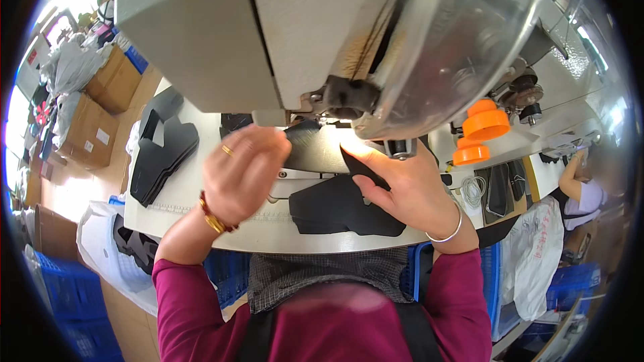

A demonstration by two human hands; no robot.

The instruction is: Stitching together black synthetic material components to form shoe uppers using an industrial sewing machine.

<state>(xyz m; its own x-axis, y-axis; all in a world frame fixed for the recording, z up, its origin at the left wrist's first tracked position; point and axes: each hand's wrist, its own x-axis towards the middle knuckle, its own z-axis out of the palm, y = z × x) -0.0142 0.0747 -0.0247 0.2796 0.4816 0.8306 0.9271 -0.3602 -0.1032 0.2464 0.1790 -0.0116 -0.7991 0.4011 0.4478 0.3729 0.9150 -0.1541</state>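
Note:
Both my hands work under the head of a pale sewing machine [194, 33]. My left hand [243, 173], slightly blurred, has its fingers curled together left of the lit needle area. A smeared dark thing [303, 135] shows at its fingertips; I cannot make out whether they hold it. My right hand [409, 184] is closed on a black cut piece [362, 163], thumb on the near side and fingers beyond. Just below it, at the table's front edge, lies a stack of black cut pieces [335, 208].
More stacked black pieces [164, 151] lie on the white table [268, 231] at left. Two orange knobs [484, 121] and a clear cover [456, 40] overhang the right side. Coiled cable [473, 190] sits at right. Cardboard boxes [87, 131] and blue crates [70, 302] stand left; another person [582, 191] sits far right.

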